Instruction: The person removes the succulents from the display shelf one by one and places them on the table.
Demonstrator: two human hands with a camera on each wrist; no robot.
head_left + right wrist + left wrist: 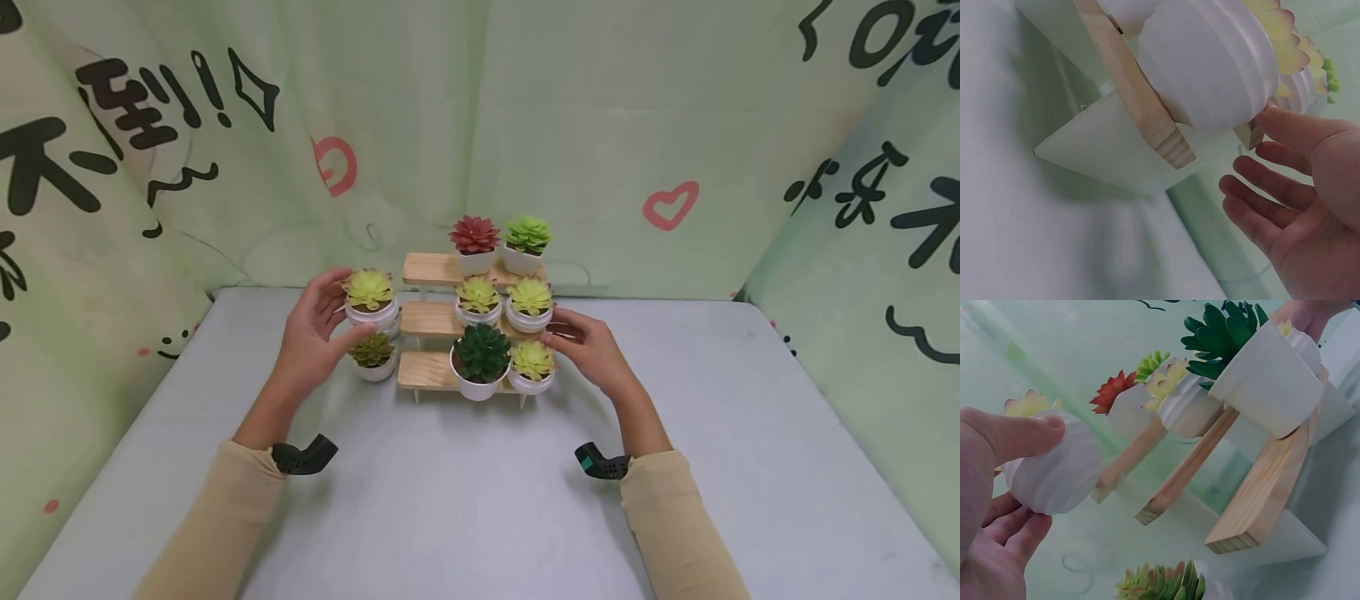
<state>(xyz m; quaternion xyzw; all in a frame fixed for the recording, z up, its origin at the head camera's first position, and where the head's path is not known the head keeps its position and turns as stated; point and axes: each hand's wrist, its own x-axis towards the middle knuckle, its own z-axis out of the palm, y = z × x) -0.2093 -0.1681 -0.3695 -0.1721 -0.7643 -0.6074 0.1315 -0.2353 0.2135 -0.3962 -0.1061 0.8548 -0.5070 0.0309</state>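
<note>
My left hand [313, 337] grips a white ribbed pot with a yellow-green succulent [369, 290], thumb on one side and fingers on the other. In the left wrist view this pot [1054, 465] is off the table, left of the wooden tiered stand [426, 371]. Below it stands a small potted succulent [373, 358] with darker olive leaves. At the stand's right side is my right hand [596, 346], fingers loosely bent. In the right wrist view a fingertip appears against the ribbed pot [1210, 69] on the lowest tier; whether it presses I cannot tell.
On the top tier stand a red succulent [474, 236] and a bright green succulent [528, 236]. Two yellow-green succulents, one at left [477, 296], share the middle tier. The bottom tier bears a dark green succulent [482, 354]. A printed curtain [570, 125] hangs behind the white table [465, 500].
</note>
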